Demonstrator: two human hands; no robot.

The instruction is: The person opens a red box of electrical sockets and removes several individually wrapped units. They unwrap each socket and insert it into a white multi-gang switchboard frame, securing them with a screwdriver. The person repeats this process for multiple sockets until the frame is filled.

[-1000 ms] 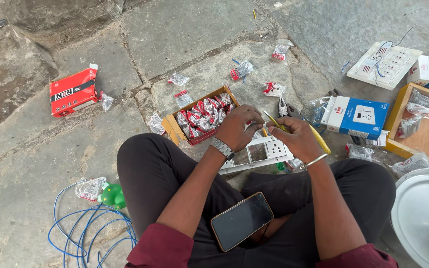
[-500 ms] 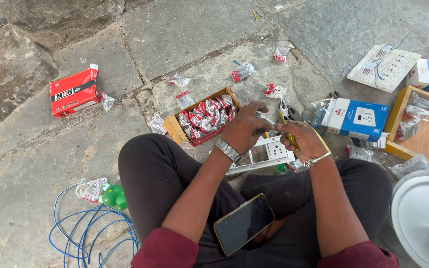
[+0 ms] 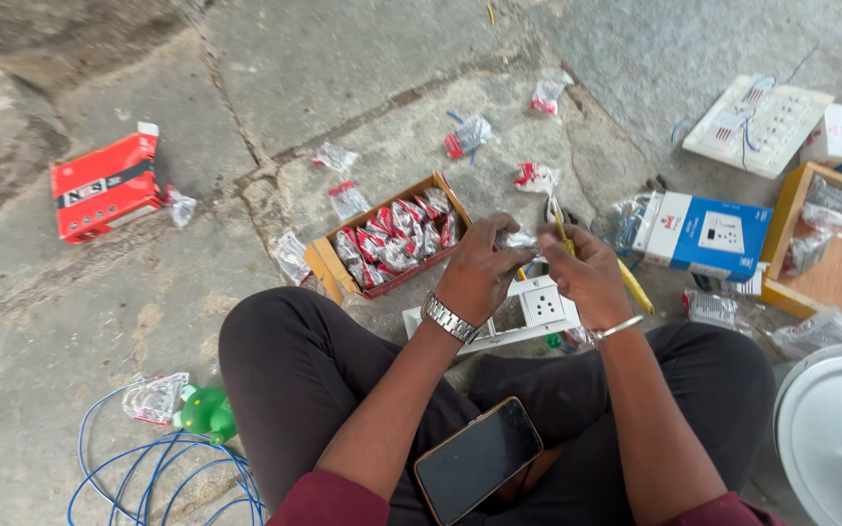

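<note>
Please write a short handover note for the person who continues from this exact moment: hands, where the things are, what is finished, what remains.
Left hand: grip closed on a small clear packet, held over the white switch plate.
Right hand: grip on a yellow-handled tool, fingers also at the packet.
The plate, with one socket fitted, rests by the knees. The cardboard tray of red packets sits left of the hands, the blue box to the right.
Done: loose packets lie scattered on the ground.
Left: the held packet looks unopened; I cannot tell for certain.

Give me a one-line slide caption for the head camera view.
Seated on stone paving, both hands work a small plastic packet above a white socket plate.
</note>
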